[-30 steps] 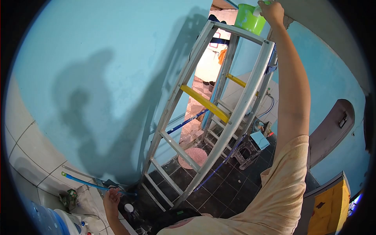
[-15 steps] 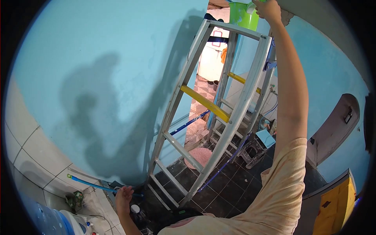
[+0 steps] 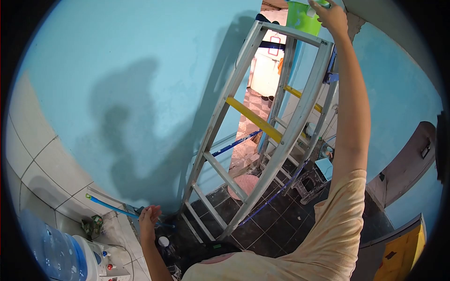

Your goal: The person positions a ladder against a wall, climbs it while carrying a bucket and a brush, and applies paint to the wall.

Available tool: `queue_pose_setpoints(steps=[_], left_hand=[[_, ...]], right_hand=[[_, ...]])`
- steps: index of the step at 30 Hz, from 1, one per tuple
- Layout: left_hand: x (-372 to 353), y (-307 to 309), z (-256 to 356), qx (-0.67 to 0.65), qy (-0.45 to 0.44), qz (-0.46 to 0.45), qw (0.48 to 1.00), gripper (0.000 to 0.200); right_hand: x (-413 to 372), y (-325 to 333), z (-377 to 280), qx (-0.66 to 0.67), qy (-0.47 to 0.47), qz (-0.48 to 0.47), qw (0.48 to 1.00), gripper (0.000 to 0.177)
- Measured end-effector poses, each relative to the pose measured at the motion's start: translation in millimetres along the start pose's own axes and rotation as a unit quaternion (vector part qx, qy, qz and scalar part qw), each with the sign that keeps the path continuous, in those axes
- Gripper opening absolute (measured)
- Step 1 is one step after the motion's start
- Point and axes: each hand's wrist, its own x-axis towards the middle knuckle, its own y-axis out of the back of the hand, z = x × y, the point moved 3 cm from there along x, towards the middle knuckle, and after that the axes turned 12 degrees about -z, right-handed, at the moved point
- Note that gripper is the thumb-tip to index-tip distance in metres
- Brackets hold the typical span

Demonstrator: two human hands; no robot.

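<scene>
My right hand [image 3: 332, 19] is raised at the top of the view, beside the rim of a green bucket [image 3: 300, 19]. Its fingers are curled near a small whitish piece [image 3: 311, 12] at the bucket's side; what they grip is partly cut off by the frame edge. The bucket stands on top of an aluminium stepladder [image 3: 276, 154] with yellow bars. Low at the left, my left hand [image 3: 150, 216] hangs with its fingers loosely apart and nothing visible in it. Behind that hand passes a blue tube [image 3: 110, 205] with a green tip.
A light blue wall [image 3: 65, 93] rises on the left, carrying my shadow. A water dispenser [image 3: 93, 255] with a blue bottle [image 3: 51, 246] is at the lower left. Dark floor tiles [image 3: 262, 229], a stool [image 3: 307, 185] and a pink round mat [image 3: 243, 186] lie beyond the ladder.
The whole view has shifted, so the ladder and bucket appear further right. My right hand has lowered slightly against the bucket rim, and my left hand shows a little higher.
</scene>
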Motion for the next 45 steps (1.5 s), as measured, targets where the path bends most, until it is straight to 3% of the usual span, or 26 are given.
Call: queue_pose_setpoints(steps=[2,8,10,11,12,14,15,18,19,20,23,25,31,35,37,39,41,42,45], left_hand=[[-0.4,3.4,-3.4,-0.001,0.003,0.003,1.000,0.019],[-2.9,4.4,-5.4,-0.023,-0.011,0.009,1.000,0.022],[3.1,9.3,-10.8,-0.056,-0.050,-0.006,0.997,0.025],[5.9,14.3,-13.7,-0.078,-0.075,-0.012,0.994,0.026],[4.7,17.9,-12.4,-0.078,-0.093,-0.009,0.993,0.026],[-2.1,27.0,-9.8,-0.070,-0.106,0.019,0.992,0.026],[-8.3,33.7,-11.5,-0.061,-0.102,0.042,0.992,0.026],[-38.3,57.7,-14.4,-0.035,-0.051,0.121,0.991,0.026],[-46.3,69.7,-20.8,-0.033,-0.044,0.144,0.988,0.026],[-54.5,79.3,-26.5,-0.031,-0.039,0.163,0.985,0.026],[-87.3,98.9,-44.2,-0.026,-0.012,0.233,0.972,0.025],[-105.8,106.7,-59.7,-0.023,-0.001,0.254,0.967,0.024],[-130.7,100.6,-90.9,-0.019,0.036,0.311,0.950,0.024],[-99.8,79.6,-90.7,0.040,0.032,0.276,0.960,0.027],[-53.1,62.6,-72.1,0.098,-0.058,0.198,0.974,0.024],[7.7,30.8,-42.7,0.170,-0.138,0.128,0.967,0.023],[70.2,-6.0,-8.7,0.207,-0.186,0.082,0.957,0.024],[103.3,-24.5,6.6,0.242,-0.260,0.032,0.934,0.027],[184.7,-87.6,45.9,0.394,-0.284,-0.040,0.874,0.051]], right_hand=[[1.8,-4.5,6.4,-0.005,0.016,0.056,0.998,0.061],[-0.1,1.6,4.7,0.002,0.047,0.026,0.999,0.069],[-4.0,4.8,9.0,-0.018,0.099,0.113,0.988,0.063],[29.4,7.2,34.4,-0.155,0.094,0.152,0.972,0.049],[51.0,7.4,61.1,-0.083,0.038,0.117,0.989,0.068],[29.4,9.7,82.3,-0.004,0.220,0.166,0.961,0.053],[6.7,1.7,83.3,-0.016,0.241,0.184,0.953,0.062],[-93.2,-34.6,82.1,-0.045,0.109,0.156,0.981,0.093],[-118.8,-48.6,89.1,0.026,-0.021,0.050,0.998,0.137],[-129.4,-60.6,91.9,0.031,-0.018,0.036,0.999,0.137],[-153.0,-84.4,109.6,0.256,-0.027,0.086,0.962,0.069],[-160.7,-90.5,116.6,0.324,-0.037,0.098,0.940,0.048],[-145.4,-97.8,143.1,0.332,-0.066,-0.017,0.941,0.048],[-142.6,-95.0,162.4,0.309,-0.069,-0.073,0.946,0.055],[-191.0,-94.7,121.0,0.268,-0.064,-0.021,0.961,0.085],[-229.1,-106.7,106.3,0.277,-0.069,0.065,0.956,0.068],[-237.9,-117.8,118.0,0.349,-0.118,0.026,0.929,0.056],[-237.7,-116.9,115.4,0.343,-0.118,0.034,0.931,0.056],[-243.5,-112.2,105.5,0.342,-0.146,0.050,0.927,0.045]])
